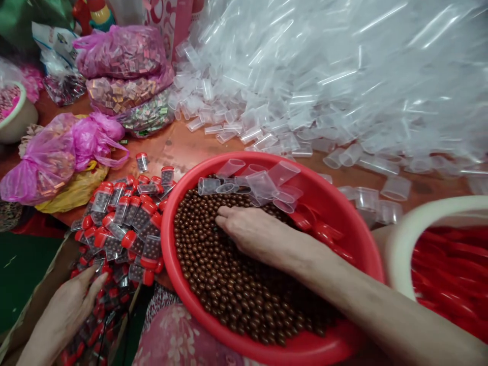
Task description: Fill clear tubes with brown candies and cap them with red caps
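My right hand (pixel 244 229) reaches into a red plastic basin (pixel 171 284) of small glossy brown balls (pixel 221 290). Its fingers are closed at the surface of the balls, and whatever they hold is hidden. Clear plastic tubes (pixel 261 185) lie in the basin just beyond that hand, beside several red caps (pixel 328 234) on the right. Down on the left, my left hand (pixel 72 300) is open, thumb and forefinger apart, over small clear containers with red caps (pixel 133 218). These are filled with dark balls and heaped from the tabletop down into a cardboard box (pixel 41 300).
A large pile of clear tubes (pixel 305 76) covers the back right. At right stands a cream tub (pixel 396 244) of red plastic pieces (pixel 450 279). Pink bags (pixel 122 61) of small items are stacked at back left, near a white bowl (pixel 19 119).
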